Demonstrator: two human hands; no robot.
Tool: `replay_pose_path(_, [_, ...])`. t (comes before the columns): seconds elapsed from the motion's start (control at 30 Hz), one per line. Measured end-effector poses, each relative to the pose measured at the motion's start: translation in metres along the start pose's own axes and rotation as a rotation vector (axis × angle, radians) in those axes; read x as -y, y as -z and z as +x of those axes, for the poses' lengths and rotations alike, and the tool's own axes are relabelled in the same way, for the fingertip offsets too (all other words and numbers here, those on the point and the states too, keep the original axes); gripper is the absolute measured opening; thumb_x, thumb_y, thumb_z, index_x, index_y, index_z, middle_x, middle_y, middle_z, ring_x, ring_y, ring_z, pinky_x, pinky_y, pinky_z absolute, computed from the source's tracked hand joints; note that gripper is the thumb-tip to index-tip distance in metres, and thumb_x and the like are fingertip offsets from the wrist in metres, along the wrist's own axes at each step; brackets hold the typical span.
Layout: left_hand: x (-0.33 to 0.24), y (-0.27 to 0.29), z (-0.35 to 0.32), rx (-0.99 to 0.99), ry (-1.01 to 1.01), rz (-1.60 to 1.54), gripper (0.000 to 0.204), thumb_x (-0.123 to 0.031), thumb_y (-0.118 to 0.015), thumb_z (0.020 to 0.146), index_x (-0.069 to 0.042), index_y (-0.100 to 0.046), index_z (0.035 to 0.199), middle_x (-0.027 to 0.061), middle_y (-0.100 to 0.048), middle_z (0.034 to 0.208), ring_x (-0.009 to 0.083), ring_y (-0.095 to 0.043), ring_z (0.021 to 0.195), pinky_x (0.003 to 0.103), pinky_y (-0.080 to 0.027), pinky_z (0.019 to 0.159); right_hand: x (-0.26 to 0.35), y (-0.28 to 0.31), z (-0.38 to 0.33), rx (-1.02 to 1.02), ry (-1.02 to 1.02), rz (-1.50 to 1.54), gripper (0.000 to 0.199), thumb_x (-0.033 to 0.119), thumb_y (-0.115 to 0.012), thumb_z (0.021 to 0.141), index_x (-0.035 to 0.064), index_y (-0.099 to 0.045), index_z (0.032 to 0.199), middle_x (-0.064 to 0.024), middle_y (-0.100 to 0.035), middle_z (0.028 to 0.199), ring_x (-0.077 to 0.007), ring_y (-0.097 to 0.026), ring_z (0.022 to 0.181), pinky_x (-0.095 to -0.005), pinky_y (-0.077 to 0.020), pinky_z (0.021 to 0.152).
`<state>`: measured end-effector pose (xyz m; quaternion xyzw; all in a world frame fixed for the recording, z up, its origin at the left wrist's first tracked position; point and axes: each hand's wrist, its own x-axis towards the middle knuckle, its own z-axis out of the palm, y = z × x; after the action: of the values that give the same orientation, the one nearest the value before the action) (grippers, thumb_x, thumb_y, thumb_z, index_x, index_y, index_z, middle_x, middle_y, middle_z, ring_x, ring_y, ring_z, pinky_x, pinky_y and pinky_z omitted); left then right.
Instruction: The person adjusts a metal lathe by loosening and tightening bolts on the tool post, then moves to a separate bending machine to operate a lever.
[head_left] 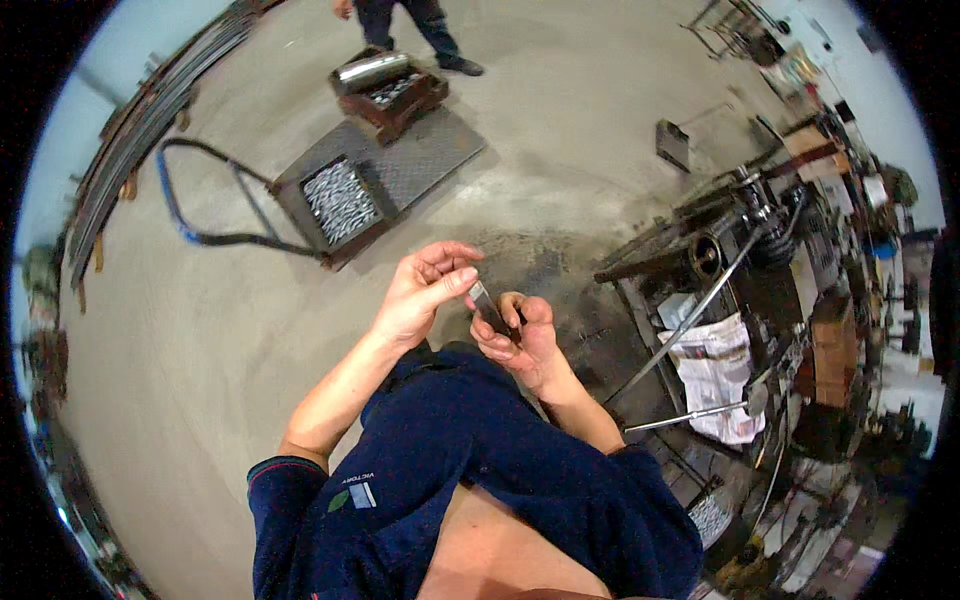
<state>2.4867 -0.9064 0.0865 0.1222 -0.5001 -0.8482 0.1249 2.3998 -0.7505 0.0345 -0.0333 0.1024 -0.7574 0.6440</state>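
A small dark flat piece with a pale, silvery end (490,311) is held in front of my body, between both hands. My right hand (522,345) is closed round its dark lower part, with the thumb and fingers curled. At the pale upper end, the thumb of my left hand (425,290) presses close against it, with a fingertip on the other side. The index finger of that hand stretches out above. The exact kind of piece is too small to make out.
A platform cart (440,150) with a bent handle (180,200) stands ahead left, bearing a box of shiny metal parts (340,203) and a rusty bin (405,115). Beyond it stands a person (410,25). At right, a workbench machine has long levers (700,300) beside newspaper (715,375).
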Motion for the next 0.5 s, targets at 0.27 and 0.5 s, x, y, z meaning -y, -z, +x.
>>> replay_pose_path(0.27, [-0.021,0.031,0.149,0.284,0.205,0.11,0.028,-0.02,-0.056,0.091,0.003,-0.057,0.108,0.0053,-0.061,0.078,0.0118,-0.057,0.07,0.026,-0.046,0.069,0.054,0.015,0.074,-0.119,0.225,0.194,0.027,0.03,-0.056,0.076,0.0082,-0.052,0.061,-0.0182,-0.055,0.074,-0.0134,-0.043,0.05,-0.0224,-0.0348,0.038])
replay_pose_path(0.5, [-0.052,0.034,0.293,0.573,-0.002,0.45,0.029,-0.012,-0.066,0.082,0.0,-0.058,0.108,0.0001,-0.055,0.075,0.0082,-0.055,0.071,0.024,-0.045,0.07,0.132,0.043,0.157,-0.047,0.503,0.167,0.027,0.029,-0.044,0.083,0.0101,-0.045,0.063,-0.0213,-0.051,0.073,-0.016,-0.038,0.051,-0.0242,-0.0289,0.038])
